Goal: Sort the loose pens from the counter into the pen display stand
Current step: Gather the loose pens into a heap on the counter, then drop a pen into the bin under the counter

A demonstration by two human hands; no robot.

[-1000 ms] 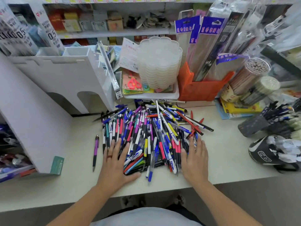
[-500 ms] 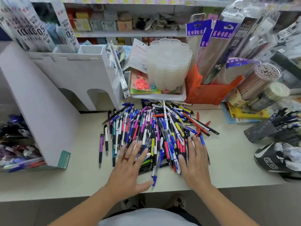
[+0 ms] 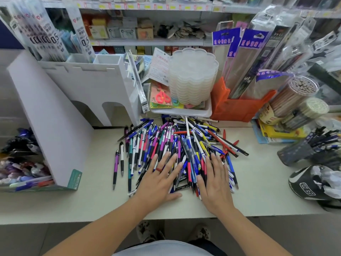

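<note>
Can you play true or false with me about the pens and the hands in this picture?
1. Both hands lie flat on the pile of pens. True: the left hand and the right hand have straight fingers pressing on it.
2. The left hand wears a red ring. True.
3. The right hand is holding up one pen. False: it grips nothing, it only rests on the pens.
4. The pink scissors are lying in the pen pile. False: they sit in a packet in the white tray behind the pile.
5. A purple pen lies alone to the left of the pile. False: a white pen lies right beside it.
</note>
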